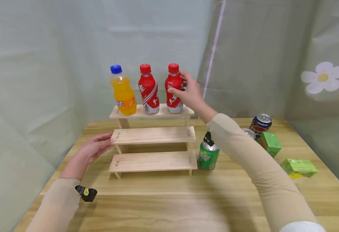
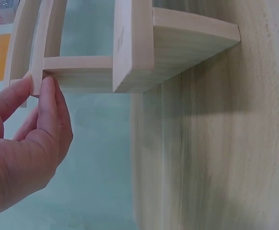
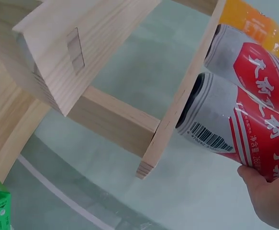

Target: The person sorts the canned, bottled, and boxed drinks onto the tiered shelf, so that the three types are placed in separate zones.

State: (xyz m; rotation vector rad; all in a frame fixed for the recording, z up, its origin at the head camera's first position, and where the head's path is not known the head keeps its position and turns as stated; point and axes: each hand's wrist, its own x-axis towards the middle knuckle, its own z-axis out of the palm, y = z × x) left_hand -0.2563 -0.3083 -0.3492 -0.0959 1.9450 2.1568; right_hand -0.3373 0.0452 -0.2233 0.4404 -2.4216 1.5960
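A three-step wooden display rack point(image 1: 154, 134) stands on the table. On its top step are an orange soda bottle point(image 1: 123, 93) with a blue cap, a red cola bottle point(image 1: 148, 91) in the middle and another red cola bottle point(image 1: 170, 87) at the right. My right hand point(image 1: 191, 90) holds that right-hand bottle from its right side, the thumb across its front; its base is at the step in the right wrist view. At the left end of the middle step, my left hand point(image 2: 34, 129) pinches the board's edge between thumb and fingers.
Right of the rack stands a green can point(image 1: 208, 156). Farther right are a dark blue can point(image 1: 260, 124), a partly hidden can point(image 1: 249, 132), a green box point(image 1: 271, 143) and a green-yellow box point(image 1: 299, 167). Curtains hang behind the table.
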